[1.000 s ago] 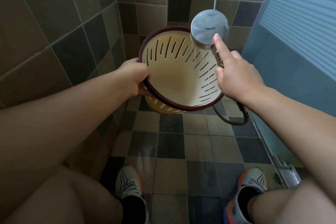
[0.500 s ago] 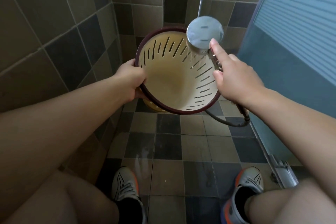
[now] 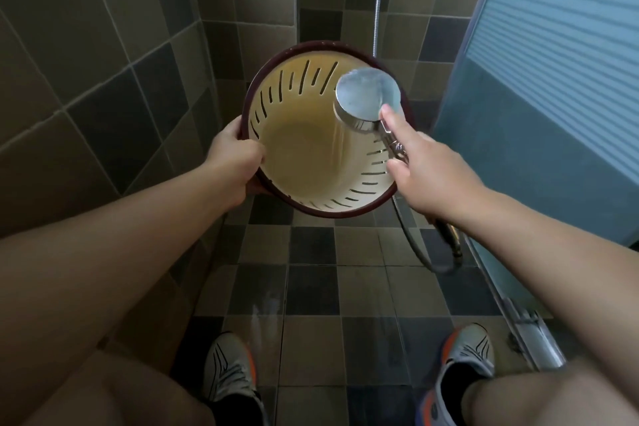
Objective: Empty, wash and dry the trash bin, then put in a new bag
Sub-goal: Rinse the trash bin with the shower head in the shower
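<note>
A cream slotted trash bin [image 3: 304, 156] with a dark red rim is held off the floor, its open mouth tilted toward me. My left hand [image 3: 235, 157] grips the rim on its left side. My right hand [image 3: 428, 173] holds the handle of a chrome shower head [image 3: 368, 97], index finger stretched along the neck. The head hangs over the bin's right inner side and thin streams of water fall into the bin. The bin holds no bag.
Tiled walls close in at the left and back. A frosted glass door [image 3: 560, 86] stands at the right with its metal track [image 3: 532, 335] on the floor. The shower hose [image 3: 415, 252] loops below my right wrist. My two shoes stand on the wet tiled floor [image 3: 311, 290].
The shower head has come down from above the far rim to inside the bin's mouth on the right. The bin has tipped a little more upright, showing its bottom.
</note>
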